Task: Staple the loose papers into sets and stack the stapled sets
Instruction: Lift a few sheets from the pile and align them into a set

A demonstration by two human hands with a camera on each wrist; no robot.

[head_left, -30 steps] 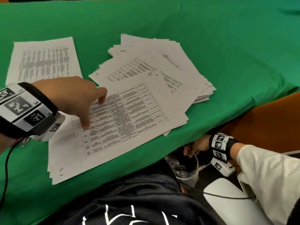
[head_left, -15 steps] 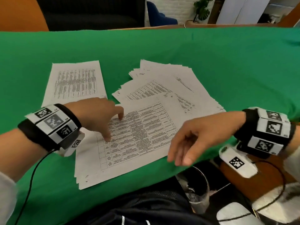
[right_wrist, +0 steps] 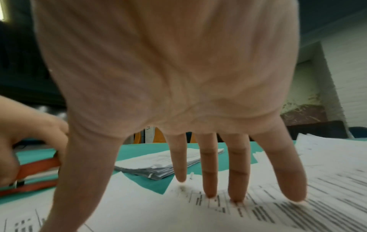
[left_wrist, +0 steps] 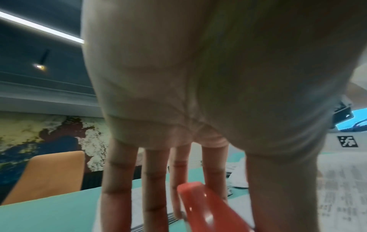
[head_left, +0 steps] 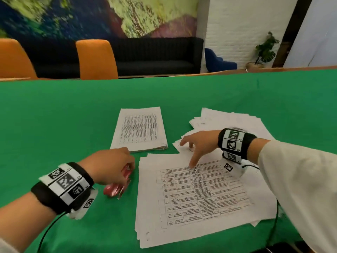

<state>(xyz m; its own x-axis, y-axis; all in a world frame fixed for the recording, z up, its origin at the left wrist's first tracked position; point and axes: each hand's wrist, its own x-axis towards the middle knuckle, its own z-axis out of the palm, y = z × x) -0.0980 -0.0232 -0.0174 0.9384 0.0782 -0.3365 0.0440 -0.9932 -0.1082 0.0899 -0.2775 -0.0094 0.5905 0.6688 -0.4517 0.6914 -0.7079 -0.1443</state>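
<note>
A red stapler [head_left: 114, 190] lies on the green cloth left of a loose pile of printed sheets [head_left: 197, 196]. My left hand [head_left: 125, 168] is curled over the stapler's far end, thumb and fingers pinching it; the left wrist view shows the stapler [left_wrist: 208, 204] between them. My right hand [head_left: 189, 152] is spread flat, its fingertips [right_wrist: 210, 193] pressing the top sheet near the pile's far edge. A neat stack of stapled sets [head_left: 140, 130] sits behind the stapler. A fanned heap of more sheets [head_left: 233, 121] lies at the back right.
The green cloth [head_left: 54, 115] is bare to the left and behind the papers. Two orange chairs [head_left: 96, 59] and a dark sofa [head_left: 155, 55] stand beyond the table's far edge. A black cable [head_left: 45, 234] trails from my left wrist.
My left hand left the top sheet and moved left onto the stapler. My right hand came up from below the table's edge and settled on the sheets. The view tilted upward.
</note>
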